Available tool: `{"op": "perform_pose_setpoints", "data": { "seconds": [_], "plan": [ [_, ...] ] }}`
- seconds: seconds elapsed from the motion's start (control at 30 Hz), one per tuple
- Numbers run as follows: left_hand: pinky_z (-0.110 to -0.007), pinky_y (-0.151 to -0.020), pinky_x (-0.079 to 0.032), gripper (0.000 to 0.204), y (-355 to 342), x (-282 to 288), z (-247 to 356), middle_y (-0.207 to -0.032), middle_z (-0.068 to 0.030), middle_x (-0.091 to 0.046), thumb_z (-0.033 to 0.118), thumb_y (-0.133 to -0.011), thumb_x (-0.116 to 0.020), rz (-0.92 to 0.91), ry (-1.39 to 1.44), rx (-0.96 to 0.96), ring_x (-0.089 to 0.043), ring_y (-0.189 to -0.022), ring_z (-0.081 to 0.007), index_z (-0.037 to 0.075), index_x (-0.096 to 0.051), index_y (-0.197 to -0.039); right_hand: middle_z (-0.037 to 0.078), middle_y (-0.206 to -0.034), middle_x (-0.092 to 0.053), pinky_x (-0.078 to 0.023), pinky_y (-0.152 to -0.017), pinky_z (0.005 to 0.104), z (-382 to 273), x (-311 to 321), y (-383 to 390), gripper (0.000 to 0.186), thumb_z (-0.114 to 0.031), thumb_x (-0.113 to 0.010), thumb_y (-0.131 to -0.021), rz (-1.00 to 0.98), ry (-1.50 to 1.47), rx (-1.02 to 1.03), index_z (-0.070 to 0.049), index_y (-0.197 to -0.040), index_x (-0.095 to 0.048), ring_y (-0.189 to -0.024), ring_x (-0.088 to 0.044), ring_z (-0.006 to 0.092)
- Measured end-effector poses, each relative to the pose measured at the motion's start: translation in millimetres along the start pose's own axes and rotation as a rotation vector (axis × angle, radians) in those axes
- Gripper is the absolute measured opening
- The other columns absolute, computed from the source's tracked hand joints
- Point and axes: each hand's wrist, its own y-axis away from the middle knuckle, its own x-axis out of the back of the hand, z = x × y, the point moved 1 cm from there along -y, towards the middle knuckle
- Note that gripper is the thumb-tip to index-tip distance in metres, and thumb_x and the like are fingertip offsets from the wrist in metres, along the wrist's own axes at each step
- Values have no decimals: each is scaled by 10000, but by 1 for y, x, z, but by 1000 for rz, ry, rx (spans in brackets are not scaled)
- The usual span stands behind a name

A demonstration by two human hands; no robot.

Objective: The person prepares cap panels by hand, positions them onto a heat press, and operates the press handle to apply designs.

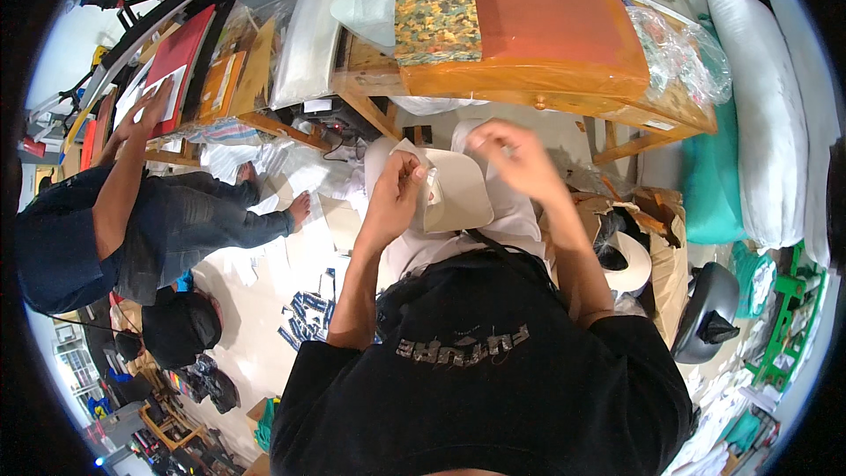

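Observation:
A beige, round-edged piece (pixel 463 187), perhaps a cap or a flat pouch, rests on my lap. Over its left edge, my left hand (pixel 397 192) has thumb and fingers pinched on a thin, whitish translucent sheet (pixel 431 183). A small reddish mark shows on the beige surface beside the sheet. To the right, my right hand (pixel 520 157) is lifted above the beige piece and smeared by motion, so its fingers cannot be made out clearly.
A wooden table (pixel 538 78) stands in front, with a camouflage-patterned board (pixel 438 22) on it. At left, a co-worker (pixel 132 211) leans a hand on a red-and-white board. Dark blue strips (pixel 308 313) lie on the floor. An open cardboard box (pixel 665 256) stands at right.

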Motion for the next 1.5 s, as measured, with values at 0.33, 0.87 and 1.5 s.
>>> {"op": "perform_pose_setpoints", "data": {
  "seconds": [0.33,0.87,1.5],
  "plan": [
    [-311,-692,-501,181,49,-7,-48,-923,-163,-666,101,-1019,-587,101,5,239,-633,-785,-169,-1,-496,-1137,125,-1044,-685,-513,-765,297,25,-80,24,212,-100,-619,-987,-391,-44,-98,17,-1150,-689,-889,-635,178],
    [-302,-902,-508,444,61,7,14,-1155,-195,-717,-18,-929,-674,233,-2,63,-670,-1079,-197,25,-471,-1322,-3,-834,-666,-454,-665,240,-23,-74,3,166,-139,-721,-942,-312,-149,-244,6,-1021,-702,-733,-537,58],
    [-276,-947,-461,282,73,40,37,-1105,-51,-658,3,-935,-676,-31,309,48,-595,-1067,-118,6,-573,-1197,158,-1141,-656,-488,-874,368,-25,-18,-13,270,-165,-613,-982,23,213,-154,-20,-1210,-610,-994,-630,252]
  ]
}}
